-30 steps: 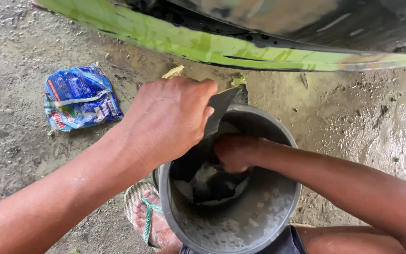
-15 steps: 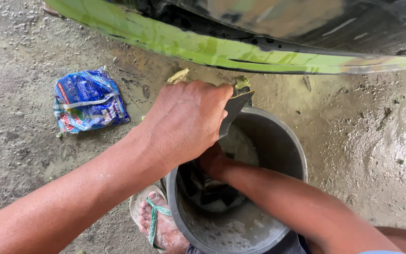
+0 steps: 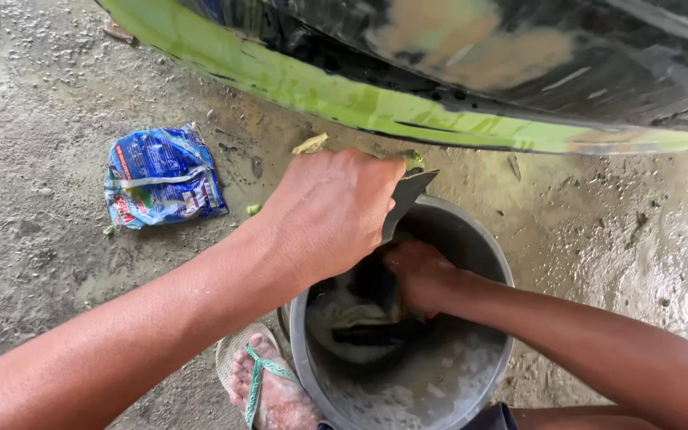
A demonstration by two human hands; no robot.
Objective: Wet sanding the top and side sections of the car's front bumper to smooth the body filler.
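A grey bucket (image 3: 487, 263) with foamy water stands on the wet concrete. My left hand (image 3: 332, 211) hovers over its left rim, closed on a dark flat sheet (image 3: 408, 195) whose corner sticks out past my fingers. My right hand (image 3: 416, 275) is down inside the bucket, gripping a dark wet cloth (image 3: 372, 330) in the suds. Part of the cloth is hidden under my hands.
A green and dark vehicle body panel (image 3: 408, 111) runs across the top. A crumpled blue packet (image 3: 161, 177) lies on the ground to the left. My foot in a green-strapped sandal (image 3: 268, 382) rests beside the bucket. Small yellow-green scraps (image 3: 310, 144) lie near the panel.
The view has shifted, so the bucket and packet sit further right. My left hand stays over the rim with the sheet. My right hand has worked deeper into the cloth.
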